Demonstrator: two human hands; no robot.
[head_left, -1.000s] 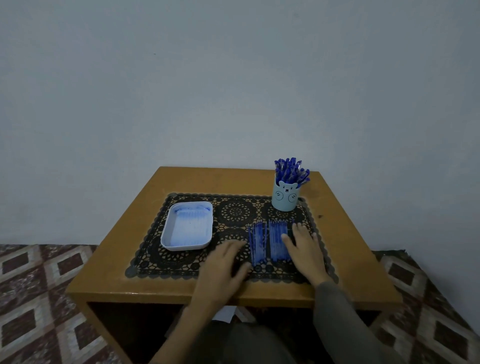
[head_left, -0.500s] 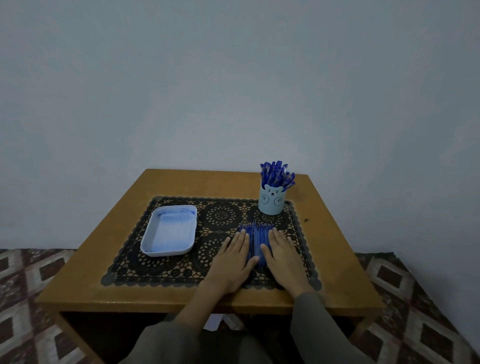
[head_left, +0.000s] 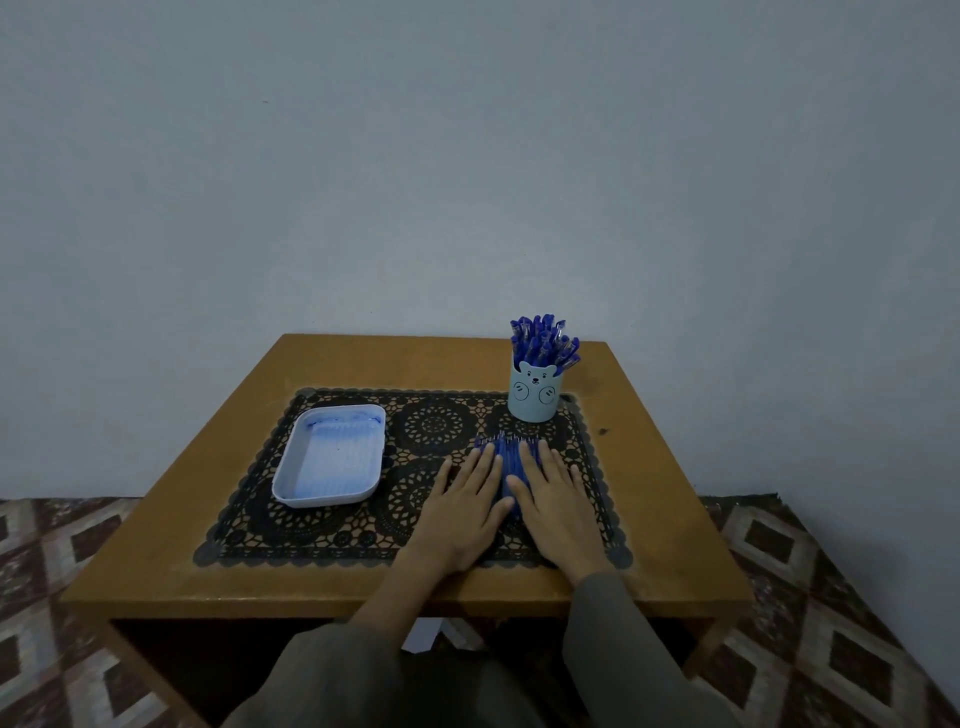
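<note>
Left hand (head_left: 461, 512) and right hand (head_left: 560, 512) flat, fingers straight, squeezing the loose pens (head_left: 506, 456) into one bunch; gathering's about done, tray (head_left: 327, 500) at 9 o'clock not loaded yet imo

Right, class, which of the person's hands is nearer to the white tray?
The left. The left hand lies flat on the mat to the right of the white tray, against the loose blue pens; the right hand lies beyond those pens, farther from it.
</note>
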